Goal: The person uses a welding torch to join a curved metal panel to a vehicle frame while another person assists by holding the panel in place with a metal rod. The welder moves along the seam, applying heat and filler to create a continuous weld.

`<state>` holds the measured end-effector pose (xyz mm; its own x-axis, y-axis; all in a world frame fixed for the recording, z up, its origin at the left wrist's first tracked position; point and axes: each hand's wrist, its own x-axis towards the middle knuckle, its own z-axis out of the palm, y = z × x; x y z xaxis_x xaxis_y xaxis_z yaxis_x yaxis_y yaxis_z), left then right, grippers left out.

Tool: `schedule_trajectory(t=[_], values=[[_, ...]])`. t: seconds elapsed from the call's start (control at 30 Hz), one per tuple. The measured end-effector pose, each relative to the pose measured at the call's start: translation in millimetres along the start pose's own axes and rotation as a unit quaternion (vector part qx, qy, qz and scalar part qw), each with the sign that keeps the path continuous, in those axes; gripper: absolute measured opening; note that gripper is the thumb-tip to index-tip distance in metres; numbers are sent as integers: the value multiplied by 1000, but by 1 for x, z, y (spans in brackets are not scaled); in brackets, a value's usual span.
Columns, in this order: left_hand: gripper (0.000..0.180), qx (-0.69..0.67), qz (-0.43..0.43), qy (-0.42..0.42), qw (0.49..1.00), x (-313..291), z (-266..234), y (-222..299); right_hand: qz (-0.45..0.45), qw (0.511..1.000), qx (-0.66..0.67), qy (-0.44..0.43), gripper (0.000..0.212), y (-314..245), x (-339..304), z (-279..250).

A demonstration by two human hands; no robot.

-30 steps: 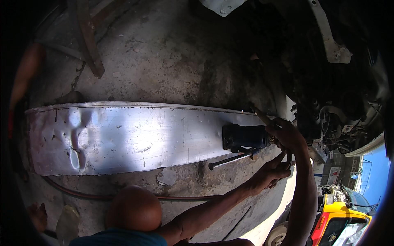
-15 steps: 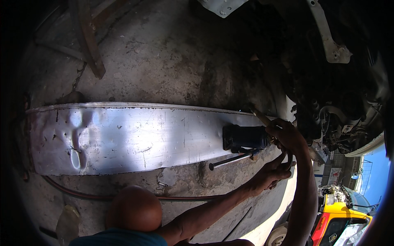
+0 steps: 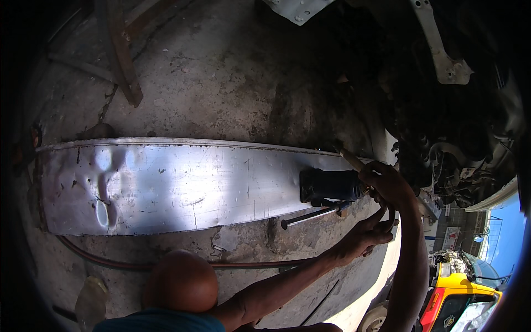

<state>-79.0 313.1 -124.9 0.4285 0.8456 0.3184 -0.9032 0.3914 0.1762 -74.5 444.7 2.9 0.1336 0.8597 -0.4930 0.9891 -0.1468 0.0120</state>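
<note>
My right hand (image 3: 384,180) is closed round what looks like a gas torch (image 3: 351,159); its slim brass-coloured tube points up and left past the panel's edge. A tiny bright spot shows by its tip. Just below, my left hand (image 3: 362,240) has its fingers closed on a curved dark hose (image 3: 391,217) that runs up beneath the right hand. Left of the right hand, a dark bottle jack (image 3: 332,185) has its base against a long silvery metal panel (image 3: 188,182). The torch's handle is mostly hidden by my fingers.
A metal rod (image 3: 310,217) sticks out below the jack. A red and green twin hose (image 3: 88,254) crosses the concrete floor. My knee (image 3: 182,282) is at lower left. A rusty metal leg (image 3: 119,61) stands upper left, dark vehicle parts (image 3: 470,133) at right, a yellow-and-red vehicle (image 3: 459,293) beyond.
The bright spot at the torch tip has shifted slightly left. Part of the twin hose near my left forearm sits a little higher. Both hands have hardly moved.
</note>
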Motion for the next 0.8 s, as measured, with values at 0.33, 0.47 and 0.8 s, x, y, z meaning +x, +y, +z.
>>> schedule_trajectory(t=[0.33, 0.47, 0.8], values=[[106, 5, -3, -4, 1000, -2, 2, 3, -2, 1000, 10, -9, 22, 1, -2, -1], [104, 10, -1, 9, 1000, -3, 0, 3, -8, 1000, 10, -14, 26, 0, 1, 0], [103, 42, 10, 5, 999, -5, -6, 5, -34, 999, 33, -26, 24, -2, 5, 4]])
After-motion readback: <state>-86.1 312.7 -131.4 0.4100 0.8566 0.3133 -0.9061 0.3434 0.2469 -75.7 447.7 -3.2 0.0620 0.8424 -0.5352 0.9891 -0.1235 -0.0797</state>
